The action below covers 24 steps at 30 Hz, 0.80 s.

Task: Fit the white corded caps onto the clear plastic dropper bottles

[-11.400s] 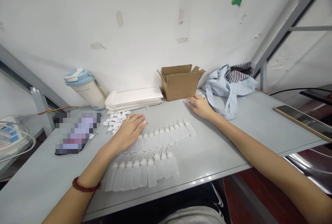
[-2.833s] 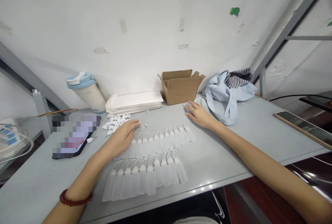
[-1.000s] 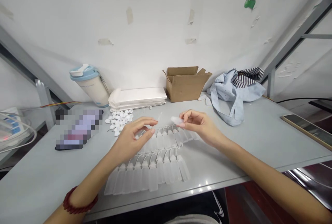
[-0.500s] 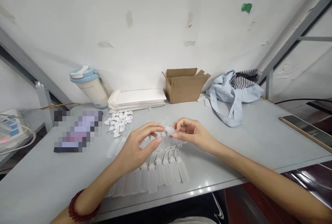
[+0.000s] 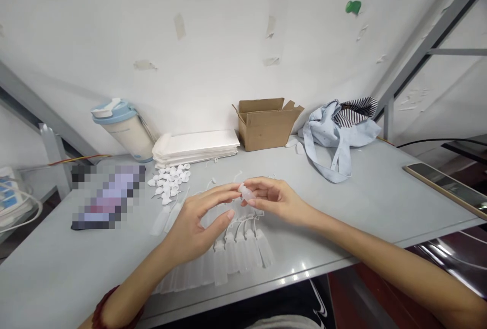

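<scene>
A small translucent white plastic bottle (image 5: 247,194) is pinched between the thumb and fingers of my right hand (image 5: 279,199); its far part is hidden by the fingers. My left hand (image 5: 200,220) is open, its fingers stretched out and its thumb apart. The left fingertips reach the near end of the bottle; whether they touch it I cannot tell. Below both hands, similar translucent bottles (image 5: 231,253) with thin bent strips at their necks lie in rows, partly covered by my left hand. A pile of small white caps (image 5: 170,182) sits to the left.
At the back stand a blue-lidded tumbler (image 5: 124,128), a stack of white envelopes (image 5: 196,146) and an open cardboard box (image 5: 264,126). A light blue cloth bag (image 5: 329,136) lies right of the box. A phone (image 5: 449,187) rests at the table's right edge. A blurred-out item (image 5: 110,197) lies left.
The bottle in my right hand has turned to a more tilted angle, and the right fingers have straightened along it. The left hand has barely shifted. The whole view has moved slightly.
</scene>
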Tool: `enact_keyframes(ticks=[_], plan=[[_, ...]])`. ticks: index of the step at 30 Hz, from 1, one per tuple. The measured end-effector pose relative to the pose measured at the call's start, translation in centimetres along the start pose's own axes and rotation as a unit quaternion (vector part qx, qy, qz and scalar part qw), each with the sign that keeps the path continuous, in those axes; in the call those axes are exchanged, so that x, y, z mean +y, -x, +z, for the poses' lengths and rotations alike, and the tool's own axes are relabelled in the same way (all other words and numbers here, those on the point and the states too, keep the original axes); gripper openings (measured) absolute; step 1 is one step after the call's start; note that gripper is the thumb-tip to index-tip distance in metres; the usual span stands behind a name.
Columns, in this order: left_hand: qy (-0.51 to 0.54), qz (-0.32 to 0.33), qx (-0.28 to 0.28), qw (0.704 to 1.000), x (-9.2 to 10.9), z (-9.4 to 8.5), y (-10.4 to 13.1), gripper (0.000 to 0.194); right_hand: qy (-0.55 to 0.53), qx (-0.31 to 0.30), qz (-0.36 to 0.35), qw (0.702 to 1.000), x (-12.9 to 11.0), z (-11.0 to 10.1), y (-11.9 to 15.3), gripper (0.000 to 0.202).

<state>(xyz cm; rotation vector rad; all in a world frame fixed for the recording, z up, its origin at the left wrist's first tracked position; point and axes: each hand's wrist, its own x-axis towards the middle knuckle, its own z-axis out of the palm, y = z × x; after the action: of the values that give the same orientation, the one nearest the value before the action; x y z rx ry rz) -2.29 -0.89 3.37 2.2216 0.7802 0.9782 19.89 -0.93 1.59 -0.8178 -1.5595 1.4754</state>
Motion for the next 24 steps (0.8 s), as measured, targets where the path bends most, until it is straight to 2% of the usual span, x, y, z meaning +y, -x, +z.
enact_keyframes(ticks=[4, 11, 18, 24], plan=[[-0.039, 0.020, 0.004, 0.999, 0.12, 0.11, 0.17, 0.028, 0.010, -0.011, -0.011, 1.000, -0.18, 0.00, 0.07, 0.043], [-0.115, 0.124, 0.019, 0.985, 0.11, 0.22, 0.36, 0.027, 0.006, 0.001, -0.003, 1.000, 0.08, -0.27, -0.09, 0.027], [-0.114, 0.114, 0.052, 0.986, 0.13, -0.47, 0.35, 0.019, 0.025, 0.009, 0.011, 1.000, -0.16, -0.17, -0.02, 0.025], [-0.108, 0.077, 0.041, 0.990, 0.44, -0.30, -0.16, 0.015, 0.020, 0.006, 0.006, 1.000, -0.34, -0.27, 0.19, 0.025]])
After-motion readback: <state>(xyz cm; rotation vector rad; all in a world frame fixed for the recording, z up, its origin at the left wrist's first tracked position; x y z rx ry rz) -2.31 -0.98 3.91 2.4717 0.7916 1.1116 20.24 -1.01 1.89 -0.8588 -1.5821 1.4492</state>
